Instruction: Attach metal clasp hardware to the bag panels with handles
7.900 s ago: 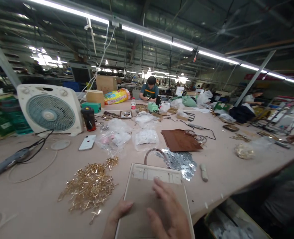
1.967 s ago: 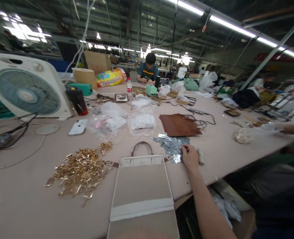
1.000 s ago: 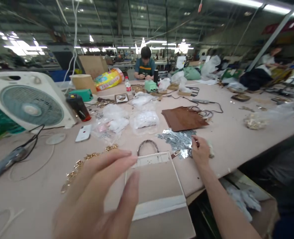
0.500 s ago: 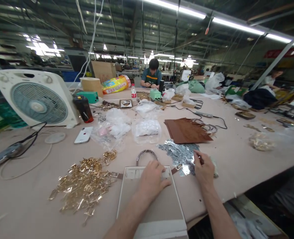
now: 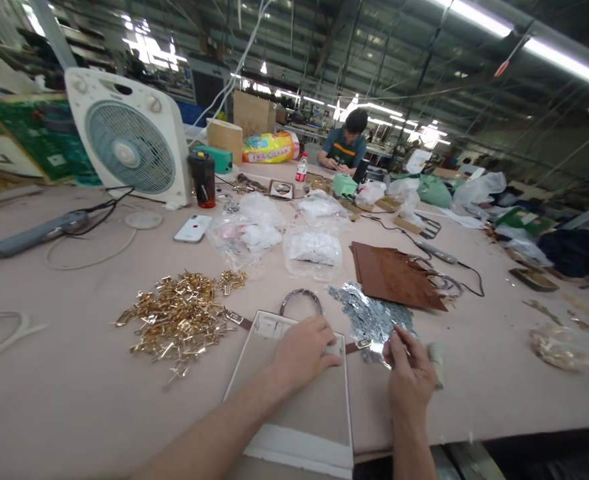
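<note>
My left hand (image 5: pixel 304 350) lies flat across the top of a beige bag panel (image 5: pixel 309 417) with white edges, its fingers stretched out. A curved handle (image 5: pixel 302 293) stands out beyond the panel's far edge. Brown straps with gold buckles (image 5: pixel 359 345) stick out at both sides. At the near edge of a pile of thin silver metal plates (image 5: pixel 369 313), my right hand (image 5: pixel 412 370) is pinched closed; what lies between its fingertips is too small to make out. Left of the panel is a heap of gold metal fittings (image 5: pixel 179 313).
Brown leather pieces (image 5: pixel 389 270) lie behind the plates. Plastic bags (image 5: pixel 312 250), a phone (image 5: pixel 193 229), a dark bottle (image 5: pixel 203 180) and a fan (image 5: pixel 129 140) stand or lie farther back. A grey corded tool (image 5: pixel 39 235) rests at left. Across the table sits a person (image 5: pixel 347 143).
The view has turned left and tilted. My right hand has drawn slightly back from the plates, its fingers still pinched. My left hand stays on the panel.
</note>
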{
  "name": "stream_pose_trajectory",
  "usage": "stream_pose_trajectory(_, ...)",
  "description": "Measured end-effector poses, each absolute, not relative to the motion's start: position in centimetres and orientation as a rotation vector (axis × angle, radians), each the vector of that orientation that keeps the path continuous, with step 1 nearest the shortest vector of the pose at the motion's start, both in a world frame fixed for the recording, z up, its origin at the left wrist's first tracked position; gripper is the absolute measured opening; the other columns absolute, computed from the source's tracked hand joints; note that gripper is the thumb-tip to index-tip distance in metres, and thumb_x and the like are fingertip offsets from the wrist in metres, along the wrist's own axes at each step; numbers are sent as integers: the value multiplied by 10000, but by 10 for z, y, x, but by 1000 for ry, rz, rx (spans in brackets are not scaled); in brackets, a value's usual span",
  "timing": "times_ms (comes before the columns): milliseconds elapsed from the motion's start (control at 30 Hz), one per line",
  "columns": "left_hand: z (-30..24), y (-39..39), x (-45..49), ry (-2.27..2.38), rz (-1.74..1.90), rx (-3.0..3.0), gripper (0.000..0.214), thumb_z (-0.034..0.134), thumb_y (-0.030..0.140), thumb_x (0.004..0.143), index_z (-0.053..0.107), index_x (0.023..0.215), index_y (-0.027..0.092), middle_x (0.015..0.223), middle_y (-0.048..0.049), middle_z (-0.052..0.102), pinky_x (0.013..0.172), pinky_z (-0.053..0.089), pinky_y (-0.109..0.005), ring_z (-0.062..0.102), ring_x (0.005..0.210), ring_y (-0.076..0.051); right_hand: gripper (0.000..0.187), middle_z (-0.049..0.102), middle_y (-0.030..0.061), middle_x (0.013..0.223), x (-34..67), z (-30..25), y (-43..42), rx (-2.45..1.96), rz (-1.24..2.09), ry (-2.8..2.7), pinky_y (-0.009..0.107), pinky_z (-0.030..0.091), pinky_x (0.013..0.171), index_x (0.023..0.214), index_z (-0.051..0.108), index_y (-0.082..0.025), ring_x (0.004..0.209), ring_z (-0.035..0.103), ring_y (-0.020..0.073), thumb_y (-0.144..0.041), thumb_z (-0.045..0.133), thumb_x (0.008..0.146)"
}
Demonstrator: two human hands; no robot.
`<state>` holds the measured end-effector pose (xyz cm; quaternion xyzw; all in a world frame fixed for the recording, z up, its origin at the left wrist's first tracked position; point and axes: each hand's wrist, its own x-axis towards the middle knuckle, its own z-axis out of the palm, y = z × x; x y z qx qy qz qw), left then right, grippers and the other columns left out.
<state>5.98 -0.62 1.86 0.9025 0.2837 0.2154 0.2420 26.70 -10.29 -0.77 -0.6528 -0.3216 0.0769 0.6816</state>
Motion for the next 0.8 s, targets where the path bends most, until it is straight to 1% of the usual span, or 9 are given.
stream_pose_trajectory(100,22,-9,57,763,600,2529,278,786,460,903,697,1002,215,1055,-21,682,858,489,-354,631,1012,-227,407,612,-3,697,239,-13,-102,-1383,501,-702,284,387,531,1139,755,-224,579,508,158,-509,787,850)
stream_pose_trajectory(200,25,-12,57,783,594,2582,222,747,420,938,674,971,213,1055,-32,675,842,488,-363,621,1008,-234,399,619,0,686,221,-17,-101,-1412,653,-727,287,409,542,1126,770,-220,587,517,160,-517,779,859)
stream_pose_trajectory(333,25,-14,60,818,590,2605,152,716,357,956,658,952,217,1053,-42,671,834,488,-368,613,1012,-243,394,632,10,678,218,-15,-101,-1504,635,-831,317,464,590,1107,791,-220,601,527,176,-536,751,875)
stream_pose_trajectory(433,24,-14,63,815,588,2603,120,698,323,963,652,936,215,1048,-44,670,843,488,-370,611,1002,-244,389,634,8,671,219,-13,-101,-1518,629,-879,315,479,594,1104,793,-228,608,544,180,-548,724,895)
stream_pose_trajectory(567,24,-13,64,820,589,2588,91,683,298,969,658,938,216,1039,-42,670,839,493,-375,617,997,-240,401,655,8,698,218,-13,-101,-1516,648,-918,299,479,608,1135,776,-218,618,560,168,-550,696,924)
stream_pose_trajectory(667,23,-13,63,803,591,2562,87,692,298,964,671,941,216,1037,-41,667,858,505,-376,622,1000,-233,425,632,-1,671,216,-13,-101,-1514,653,-901,285,448,573,1138,770,-209,588,532,159,-566,701,917)
stream_pose_trajectory(733,21,-12,62,787,619,2527,141,736,333,937,681,998,218,1080,-48,663,895,516,-379,622,1031,-236,438,610,-10,637,216,-12,-103,-1509,663,-876,277,418,540,1124,774,-205,559,508,154,-579,714,904)
stream_pose_trajectory(800,20,-11,61,784,657,2486,292,799,395,883,674,1077,216,1143,-64,658,925,527,-389,620,1070,-251,428,595,-19,605,217,-11,-105,-1504,684,-865,273,403,526,1109,782,-205,538,495,149,-572,729,896)
